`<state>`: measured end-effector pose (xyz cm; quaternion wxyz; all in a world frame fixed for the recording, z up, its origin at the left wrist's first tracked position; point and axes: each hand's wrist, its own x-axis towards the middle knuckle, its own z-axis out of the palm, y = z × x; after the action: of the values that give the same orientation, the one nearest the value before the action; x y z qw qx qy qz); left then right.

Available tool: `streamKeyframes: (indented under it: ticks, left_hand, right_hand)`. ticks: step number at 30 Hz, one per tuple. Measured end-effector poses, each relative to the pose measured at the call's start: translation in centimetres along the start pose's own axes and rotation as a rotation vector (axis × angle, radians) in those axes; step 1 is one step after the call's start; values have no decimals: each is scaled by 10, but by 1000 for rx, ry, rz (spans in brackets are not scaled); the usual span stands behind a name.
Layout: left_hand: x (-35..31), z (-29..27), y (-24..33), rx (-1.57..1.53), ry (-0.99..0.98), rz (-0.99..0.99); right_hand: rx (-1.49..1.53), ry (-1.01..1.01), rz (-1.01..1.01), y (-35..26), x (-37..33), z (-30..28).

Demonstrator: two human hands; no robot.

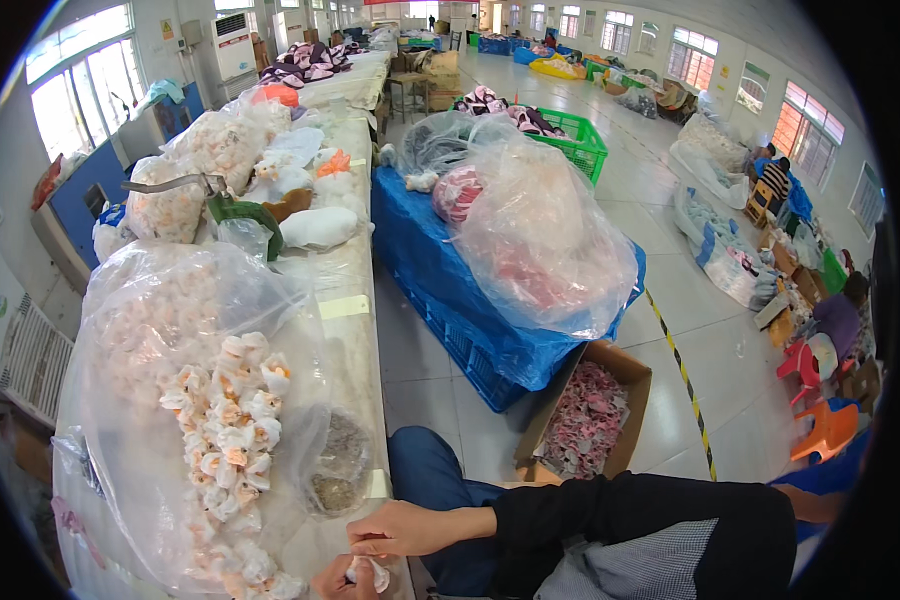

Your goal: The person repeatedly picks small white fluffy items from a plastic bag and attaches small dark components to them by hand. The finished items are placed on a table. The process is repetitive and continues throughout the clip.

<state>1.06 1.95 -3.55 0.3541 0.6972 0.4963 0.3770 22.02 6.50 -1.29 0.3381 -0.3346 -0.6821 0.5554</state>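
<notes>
At the table's near edge, my right hand (398, 528) comes in from the right, its fingers pinched over a small white stuffed fabric piece (379, 574). My left hand (342, 580), partly cut off by the lower edge, is closed around the same piece from the left. The fingertips hide much of it. Beside my hands spreads a pile of small white stuffed pieces with orange parts (232, 430), spilling from a large clear plastic bag (150, 300). A clear bag of dull greenish-brown material (338, 462) sits between the pile and the table edge.
Further along the long table (345, 275) stand more filled clear bags (215, 140) and a metal clamp-like tool (185, 184). Right of it are a blue-covered crate (440, 270) heaped with bagged pieces, a cardboard box (625, 395) of pink scraps and a green crate (585, 150). Other people sit far right.
</notes>
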Motion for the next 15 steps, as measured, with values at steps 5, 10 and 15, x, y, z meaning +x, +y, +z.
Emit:
streamKeyframes:
  ticks: [5,10,15]
  left_hand:
    - [1,-2,3,-39,-6,-34]
    - [0,-2,-4,74,80,-74]
    - [1,3,-12,48,173,-92]
  right_hand:
    - [-13,12,21,-4,4,0]
    - [-539,241,-165,4,18,1]
    - [-1194,305,-294,9,50,-10]
